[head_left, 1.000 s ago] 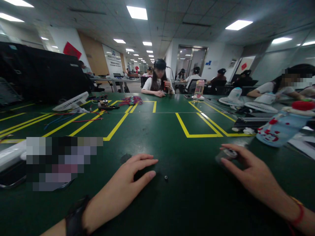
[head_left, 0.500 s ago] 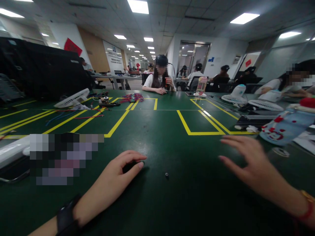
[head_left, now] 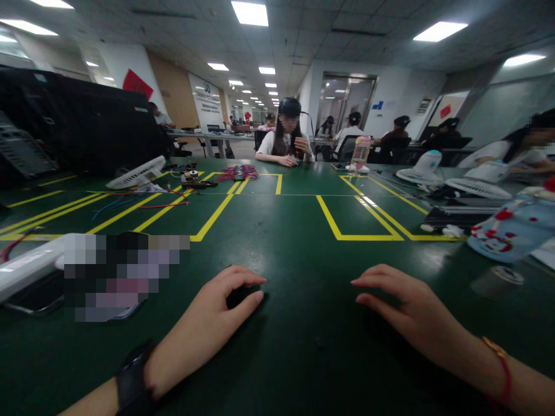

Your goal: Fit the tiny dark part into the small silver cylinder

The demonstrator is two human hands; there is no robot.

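My left hand (head_left: 208,318) lies on the green table (head_left: 303,260) at the lower middle, a black wristband on its wrist. Its thumb and fingers curl around a small black object (head_left: 237,296), which is mostly hidden. My right hand (head_left: 403,306) hovers low over the table to the right, fingers apart and holding nothing, a red cord around its wrist. A small clear round piece (head_left: 503,275) lies on the table further to the right of that hand.
A white power strip (head_left: 26,266) and a blurred-out device (head_left: 125,277) lie at the left. A blue-and-white bottle (head_left: 507,231) and white fans (head_left: 477,185) are at the right. Yellow tape lines (head_left: 347,231), loose wires (head_left: 236,172) and seated people (head_left: 286,144) fill the far side.
My right hand let go of the small round piece and moved left toward the middle. My left hand curled from flat around the black object. The tiny black bit between the hands no longer shows.
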